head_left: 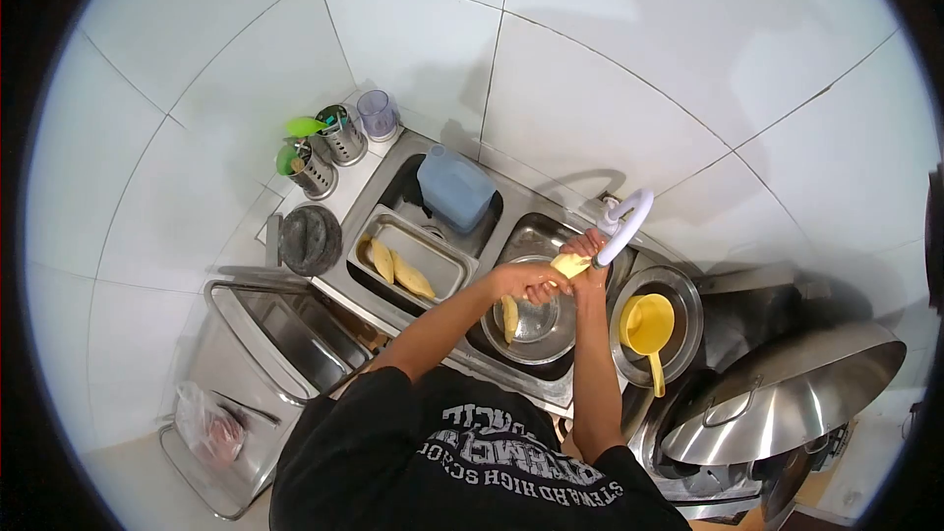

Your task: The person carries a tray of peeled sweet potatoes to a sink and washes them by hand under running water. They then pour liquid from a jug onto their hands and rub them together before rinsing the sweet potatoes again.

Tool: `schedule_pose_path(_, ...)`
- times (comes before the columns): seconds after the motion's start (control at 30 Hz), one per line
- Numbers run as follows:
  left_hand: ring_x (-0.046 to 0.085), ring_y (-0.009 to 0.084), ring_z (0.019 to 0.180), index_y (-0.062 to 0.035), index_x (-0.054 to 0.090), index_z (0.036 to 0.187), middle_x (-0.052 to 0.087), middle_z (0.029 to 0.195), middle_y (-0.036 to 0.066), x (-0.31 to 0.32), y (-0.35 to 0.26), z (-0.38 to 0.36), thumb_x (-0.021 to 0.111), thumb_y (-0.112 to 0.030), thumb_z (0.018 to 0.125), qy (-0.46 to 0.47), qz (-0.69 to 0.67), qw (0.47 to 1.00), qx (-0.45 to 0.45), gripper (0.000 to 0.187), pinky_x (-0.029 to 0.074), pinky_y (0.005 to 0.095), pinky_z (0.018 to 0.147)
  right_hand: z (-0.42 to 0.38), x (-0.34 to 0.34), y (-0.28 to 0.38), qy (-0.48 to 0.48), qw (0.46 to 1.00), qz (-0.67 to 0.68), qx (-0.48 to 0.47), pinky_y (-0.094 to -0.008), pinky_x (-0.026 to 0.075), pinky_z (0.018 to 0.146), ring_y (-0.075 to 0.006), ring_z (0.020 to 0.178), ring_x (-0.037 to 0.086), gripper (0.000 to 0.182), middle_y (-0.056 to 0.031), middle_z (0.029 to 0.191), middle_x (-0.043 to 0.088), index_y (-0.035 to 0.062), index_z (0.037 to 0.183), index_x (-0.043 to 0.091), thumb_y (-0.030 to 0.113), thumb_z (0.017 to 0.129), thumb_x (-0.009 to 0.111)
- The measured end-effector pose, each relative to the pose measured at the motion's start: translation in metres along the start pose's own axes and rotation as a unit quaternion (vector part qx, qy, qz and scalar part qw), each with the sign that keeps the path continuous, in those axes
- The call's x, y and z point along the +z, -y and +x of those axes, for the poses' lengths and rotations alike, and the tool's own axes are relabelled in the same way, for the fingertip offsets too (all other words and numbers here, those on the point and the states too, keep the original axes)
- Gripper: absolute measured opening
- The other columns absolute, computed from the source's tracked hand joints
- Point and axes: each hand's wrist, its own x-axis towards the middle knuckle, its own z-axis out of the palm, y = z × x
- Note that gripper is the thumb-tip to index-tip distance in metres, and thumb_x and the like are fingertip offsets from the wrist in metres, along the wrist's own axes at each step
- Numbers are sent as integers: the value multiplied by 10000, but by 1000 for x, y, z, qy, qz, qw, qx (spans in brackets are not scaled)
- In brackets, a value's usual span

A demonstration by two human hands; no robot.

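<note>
Both my hands are at the faucet [626, 226] over the right sink basin. My left hand [529, 281] is closed around the lower end of a long, pale yellow peeled piece [570, 265], which looks like a peeled sweet potato. My right hand [588, 254] is wrapped against its upper end, right by the spout. Below them a round metal strainer bowl [551, 346] sits in the basin, with a similar yellow piece [509, 319] inside at its left. Two more yellow pieces [403, 273] lie in a rectangular steel tray [454, 275] over the left basin.
A blue plastic jug [456, 189] leans in the left basin. Right of the sink, a yellow dipper [649, 323] rests in a metal bowl [691, 334], beside a large wok [787, 413]. A stone mortar [310, 240] and utensil holders [342, 138] stand at left.
</note>
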Motion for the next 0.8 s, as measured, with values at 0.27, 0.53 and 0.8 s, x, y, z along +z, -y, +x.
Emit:
schedule_pose_path(0.27,634,403,785,-20,581,948,641,786,233,32,-1,3,640,-78,747,-492,474,692,235,218,496,495,660,21,4,-28,-422,756,-386,-319,-327,420,417,-157,458,461,179,-19,573,439,28,796,548,151,792,678)
schedule_pose_path(0.53,314,-20,463,-111,518,816,332,559,-82,16,8,-5,661,-144,794,121,-202,972,1,149,177,129,369,0,10,-2,-37,994,-99,5,-314,461,534,-168,561,492,170,-6,582,439,56,804,550,168,797,678)
schedule_pose_path(0.8,426,452,1202,10,194,1315,428,1256,268,42,24,9,714,-117,703,-347,300,824,332,814,392,500,948,-9,-15,-27,-265,709,-623,-199,-277,447,637,-137,701,534,253,-52,809,587,-6,978,534,127,821,681)
